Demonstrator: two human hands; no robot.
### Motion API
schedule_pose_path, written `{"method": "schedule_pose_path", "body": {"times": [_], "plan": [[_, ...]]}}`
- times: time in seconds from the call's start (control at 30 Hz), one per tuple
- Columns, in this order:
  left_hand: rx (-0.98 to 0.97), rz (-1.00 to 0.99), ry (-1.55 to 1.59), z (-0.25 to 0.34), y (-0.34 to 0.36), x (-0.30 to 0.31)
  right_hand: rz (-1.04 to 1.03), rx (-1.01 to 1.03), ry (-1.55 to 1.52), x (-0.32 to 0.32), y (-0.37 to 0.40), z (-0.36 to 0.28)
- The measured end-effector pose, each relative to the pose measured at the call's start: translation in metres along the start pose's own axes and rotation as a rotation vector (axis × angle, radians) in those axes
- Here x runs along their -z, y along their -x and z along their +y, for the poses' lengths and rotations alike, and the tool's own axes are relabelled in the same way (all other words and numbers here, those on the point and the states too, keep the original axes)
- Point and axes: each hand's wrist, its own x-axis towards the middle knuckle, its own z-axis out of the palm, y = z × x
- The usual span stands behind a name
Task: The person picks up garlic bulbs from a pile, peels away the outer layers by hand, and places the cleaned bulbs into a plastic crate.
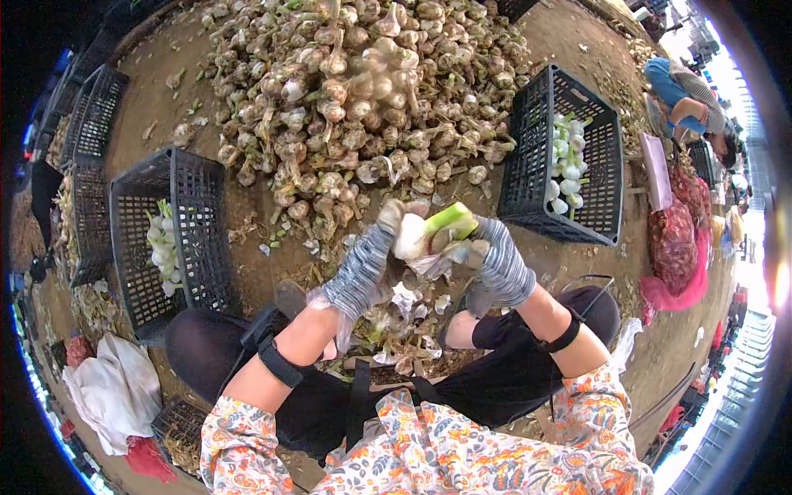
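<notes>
A garlic bulb (410,238) with a white, peeled side and a short green stem (450,218) is held between my two gloved hands, in front of my knees. My left hand (381,243) is closed on the bulb from the left, thumb and fingers against its white side. From the right, my right hand (488,254) grips around the stem and the loose skin (429,265) hanging below. Both hands wear grey striped knit gloves. Just beyond them rises a large heap of unpeeled garlic (363,99) with dry, brownish skins.
A black crate (606,173) with clean white bulbs stands to the right; another crate (202,219) with white bulbs is at the left. Peelings (404,330) litter the ground between my legs. Red mesh sacks (672,247) lie at far right, where another person (685,95) bends over.
</notes>
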Motion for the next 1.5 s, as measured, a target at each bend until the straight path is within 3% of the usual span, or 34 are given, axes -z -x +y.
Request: {"method": "schedule_pose_path", "body": {"times": [0.1,0.13,0.17,0.23,0.27,0.63,0.7,0.77,0.83,0.87,0.9,0.97,1.0,1.13,1.2,1.3,1.37,1.43,1.47,1.5], "plan": [[-0.051,-0.04,-0.071,-0.003,0.006,0.001,0.047,-0.047,-0.2,0.001,-0.003,-0.004],[-0.108,-0.016,-0.016,-0.003,0.008,-0.007,0.113,0.077,0.035,0.002,-0.007,-0.002],[-0.107,-0.019,-0.016,-0.006,0.005,-0.002,0.116,0.077,0.037,-0.002,-0.009,0.002],[-0.385,0.073,-0.478,-0.009,-0.001,0.003,0.261,0.27,0.073,-0.013,-0.009,0.008],[-0.463,0.074,-0.552,-0.014,0.001,0.003,0.327,0.205,0.173,-0.015,-0.01,0.008],[-0.556,0.12,-0.697,-0.017,0.008,0.002,0.188,0.091,0.233,-0.01,-0.005,0.007],[-0.349,0.039,-0.445,-0.014,0.012,0.002,0.18,0.282,0.429,-0.007,-0.004,0.011],[-0.401,0.055,-0.49,-0.017,0.011,0.004,0.112,0.227,0.37,0.0,0.0,-0.002],[-0.137,0.049,-0.165,-0.015,0.011,0.007,-0.086,0.141,0.332,0.011,0.003,-0.012],[-0.128,0.061,-0.267,-0.01,0.014,0.007,-0.132,0.025,0.381,0.016,0.005,-0.024],[-0.129,0.062,-0.266,-0.011,0.012,0.007,-0.133,0.025,0.382,0.016,0.002,-0.019],[-0.33,0.132,-0.414,-0.018,0.006,0.006,0.034,0.101,0.253,0.015,-0.004,-0.004],[-0.302,0.127,-0.439,-0.017,0.009,0.004,0.063,0.072,0.063,0.007,-0.005,-0.003],[-0.365,0.138,-0.495,-0.025,0.001,0.012,0.165,0.053,0.121,-0.013,-0.009,0.005],[-0.197,0.112,-0.256,-0.02,0.001,0.013,0.142,0.015,0.182,-0.008,-0.009,0.007],[-0.026,0.197,-0.188,-0.013,0.007,0.006,0.107,0.034,0.257,0.0,-0.009,0.014],[-0.055,0.181,-0.205,-0.016,0.0,0.01,0.103,0.099,0.478,0.003,-0.009,0.014],[0.111,0.355,-0.153,-0.005,0.005,-0.007,0.099,0.124,0.494,-0.001,-0.009,0.008],[0.111,0.356,-0.154,-0.003,0.005,-0.003,0.112,0.12,0.429,-0.001,-0.009,0.008],[0.107,0.213,-0.073,0.0,0.004,0.004,0.126,0.116,0.363,-0.001,-0.009,0.008]]}}
